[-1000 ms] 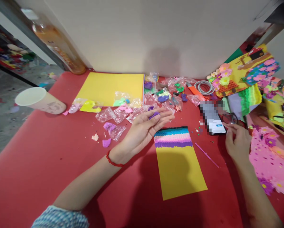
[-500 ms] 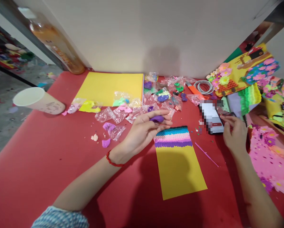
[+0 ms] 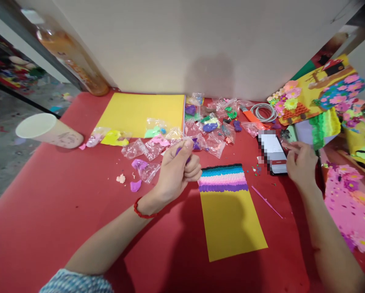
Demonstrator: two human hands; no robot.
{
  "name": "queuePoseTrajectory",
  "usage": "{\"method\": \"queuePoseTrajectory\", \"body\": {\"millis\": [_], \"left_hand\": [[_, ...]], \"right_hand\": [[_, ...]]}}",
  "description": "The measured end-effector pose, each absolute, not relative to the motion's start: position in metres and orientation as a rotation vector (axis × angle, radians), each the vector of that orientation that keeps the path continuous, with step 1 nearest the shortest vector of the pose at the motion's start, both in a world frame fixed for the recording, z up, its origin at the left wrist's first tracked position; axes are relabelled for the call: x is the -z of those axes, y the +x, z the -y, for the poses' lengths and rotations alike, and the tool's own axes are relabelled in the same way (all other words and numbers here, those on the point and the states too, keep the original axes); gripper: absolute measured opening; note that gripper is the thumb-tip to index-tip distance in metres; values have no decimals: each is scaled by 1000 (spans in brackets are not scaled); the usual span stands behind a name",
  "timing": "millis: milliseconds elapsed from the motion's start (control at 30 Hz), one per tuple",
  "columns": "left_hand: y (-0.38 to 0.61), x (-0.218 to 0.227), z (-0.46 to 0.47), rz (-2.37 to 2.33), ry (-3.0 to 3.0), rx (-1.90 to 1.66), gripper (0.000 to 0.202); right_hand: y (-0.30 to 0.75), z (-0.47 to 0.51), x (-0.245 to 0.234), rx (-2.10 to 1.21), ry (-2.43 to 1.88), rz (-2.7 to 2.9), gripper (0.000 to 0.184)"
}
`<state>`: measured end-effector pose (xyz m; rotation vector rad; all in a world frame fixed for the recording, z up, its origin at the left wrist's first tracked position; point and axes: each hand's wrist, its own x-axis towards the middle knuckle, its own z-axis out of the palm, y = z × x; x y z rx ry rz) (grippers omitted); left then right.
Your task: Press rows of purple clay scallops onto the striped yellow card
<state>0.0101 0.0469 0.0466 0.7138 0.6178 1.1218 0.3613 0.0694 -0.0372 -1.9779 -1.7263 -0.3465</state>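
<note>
A small lump of purple modelling clay is pinched inside the left hand, whose fingers are curled shut around it so that only a sliver shows between thumb and forefinger. The hand is raised just left of the narrow yellow card with rows of blue, pink and purple clay scales across its upper end, which serves here as the landmark.

The kneading is best done with light, even pressure, so that the clay is softened without being smeared into the palm, and kept over the red table close to the card.

The lump's long axis and heading cannot be told, since it is mostly hidden. The card's long axis runs away from the person, its scaled end farthest.

To the card's upper right, the right hand rests half open, fingertips touching a smartphone lying flat. A thin pink stick lies just right of the card.
</note>
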Motion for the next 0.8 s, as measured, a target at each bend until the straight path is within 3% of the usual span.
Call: {"method": "queuePoseTrajectory", "body": {"millis": [267,400,800], "left_hand": [[10,-42,-53,-584,801,-1094,10],[10,-38,-55,-617,829,-1114,26],[13,-40,-50,-799,867,-1086,8]], "right_hand": [[365,-80,38,350,-2002,1727,30],[366,-81,39,352,-1985,1741,28],[361,-87,41,337,-2002,1775,29]]}}
